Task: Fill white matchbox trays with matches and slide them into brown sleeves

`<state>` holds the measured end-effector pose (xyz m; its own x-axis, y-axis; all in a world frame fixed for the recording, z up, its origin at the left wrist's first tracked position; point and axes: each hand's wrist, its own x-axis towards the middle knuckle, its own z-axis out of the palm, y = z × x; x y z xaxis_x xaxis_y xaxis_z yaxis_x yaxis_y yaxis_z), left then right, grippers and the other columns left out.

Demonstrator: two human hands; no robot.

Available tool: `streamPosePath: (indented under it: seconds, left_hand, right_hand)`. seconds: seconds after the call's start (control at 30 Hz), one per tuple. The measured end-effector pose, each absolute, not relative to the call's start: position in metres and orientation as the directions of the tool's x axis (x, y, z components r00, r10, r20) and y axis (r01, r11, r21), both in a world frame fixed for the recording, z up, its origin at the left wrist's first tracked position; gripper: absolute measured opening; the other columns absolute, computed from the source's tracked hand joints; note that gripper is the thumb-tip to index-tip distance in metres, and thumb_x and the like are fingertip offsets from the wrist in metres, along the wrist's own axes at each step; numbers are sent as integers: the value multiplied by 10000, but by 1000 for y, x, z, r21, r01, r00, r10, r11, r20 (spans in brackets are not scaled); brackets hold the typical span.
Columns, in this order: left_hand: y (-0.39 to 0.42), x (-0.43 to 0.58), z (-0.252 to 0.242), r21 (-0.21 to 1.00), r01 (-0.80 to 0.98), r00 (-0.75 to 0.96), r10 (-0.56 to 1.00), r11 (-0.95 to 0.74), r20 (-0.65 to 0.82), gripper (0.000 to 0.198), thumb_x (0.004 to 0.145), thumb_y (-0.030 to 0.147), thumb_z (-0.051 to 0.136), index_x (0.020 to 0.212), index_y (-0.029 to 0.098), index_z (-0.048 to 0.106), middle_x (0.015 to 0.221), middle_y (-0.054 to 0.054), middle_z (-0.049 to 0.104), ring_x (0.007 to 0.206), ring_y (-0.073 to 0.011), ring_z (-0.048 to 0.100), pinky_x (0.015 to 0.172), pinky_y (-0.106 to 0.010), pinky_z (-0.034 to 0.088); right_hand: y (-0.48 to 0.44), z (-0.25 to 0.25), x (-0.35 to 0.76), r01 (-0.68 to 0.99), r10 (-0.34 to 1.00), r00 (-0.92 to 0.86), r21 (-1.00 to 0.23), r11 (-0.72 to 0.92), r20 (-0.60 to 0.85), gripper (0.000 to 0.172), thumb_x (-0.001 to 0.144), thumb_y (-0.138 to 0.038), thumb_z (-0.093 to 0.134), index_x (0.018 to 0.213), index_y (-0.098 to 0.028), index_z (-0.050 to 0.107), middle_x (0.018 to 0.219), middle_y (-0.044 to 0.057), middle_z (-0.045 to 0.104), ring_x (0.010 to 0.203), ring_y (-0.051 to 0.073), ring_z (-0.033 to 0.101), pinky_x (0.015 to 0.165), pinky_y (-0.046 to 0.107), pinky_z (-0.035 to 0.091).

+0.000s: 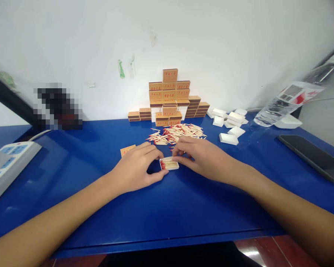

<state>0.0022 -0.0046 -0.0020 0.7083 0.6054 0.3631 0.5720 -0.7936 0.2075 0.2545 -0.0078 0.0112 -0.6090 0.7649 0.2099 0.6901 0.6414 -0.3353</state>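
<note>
A small white matchbox tray [173,168] lies on the blue table, with red-headed matches [168,164] lined up inside it. My left hand [140,165] grips the tray's left end between thumb and forefinger. At the tray's right end, the thumb and forefinger of my right hand [197,154] are pinched together over the matches; whatever is between them is too small to make out. Just behind my left hand lies an orange matchbox sleeve [127,150], partly covered by it. Beyond both hands spreads a loose heap of matches [183,132].
Orange matchboxes [169,95] stand stacked against the wall. White trays [228,138] are scattered to the right, near a leaning plastic bottle [289,97] and a black phone [313,155]. A power strip [19,157] sits at the left. The table's front edge [167,240] runs close to me.
</note>
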Motion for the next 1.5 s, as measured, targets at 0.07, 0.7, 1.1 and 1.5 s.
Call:
streamPosePath:
  seconds: [0.07, 0.7, 1.1, 1.5]
  left_hand:
    - [-5, 2, -2, 206, 574, 709, 607, -793, 360, 222, 931, 386, 738, 1023, 198, 665, 998, -41, 736, 934, -225, 673, 835, -362, 528]
    - [-4, 2, -3, 204, 566, 712, 598, -799, 367, 239, 929, 394, 742, 1012, 184, 663, 968, -38, 720, 930, -228, 665, 816, -365, 521]
    - [-5, 1, -3, 298, 504, 736, 584, -811, 344, 222, 916, 338, 760, 1026, 178, 649, 984, -35, 711, 949, -220, 659, 809, -353, 521]
    - [-4, 2, -3, 271, 509, 732, 577, -817, 362, 218, 920, 336, 754, 1031, 180, 650, 968, -38, 717, 934, -226, 661, 800, -360, 519]
  right_hand:
    - [-8, 14, 256, 707, 775, -597, -319, 631, 209, 118, 1024, -265, 620, 952, -197, 683, 986, 48, 661, 832, 179, 601, 714, 322, 426]
    - [-11, 11, 253, 647, 741, -636, -375, 664, 215, 120, 1032, -221, 585, 983, -190, 691, 1017, 59, 642, 831, 166, 588, 717, 304, 434]
    - [-11, 3, 245, 597, 736, -641, -461, 657, 219, 118, 1013, -245, 644, 979, -184, 739, 980, 51, 620, 816, 158, 590, 726, 297, 452]
    - [-12, 4, 246, 601, 716, -662, -414, 683, 220, 123, 1026, -223, 613, 993, -170, 719, 1001, 56, 608, 826, 162, 590, 754, 312, 458]
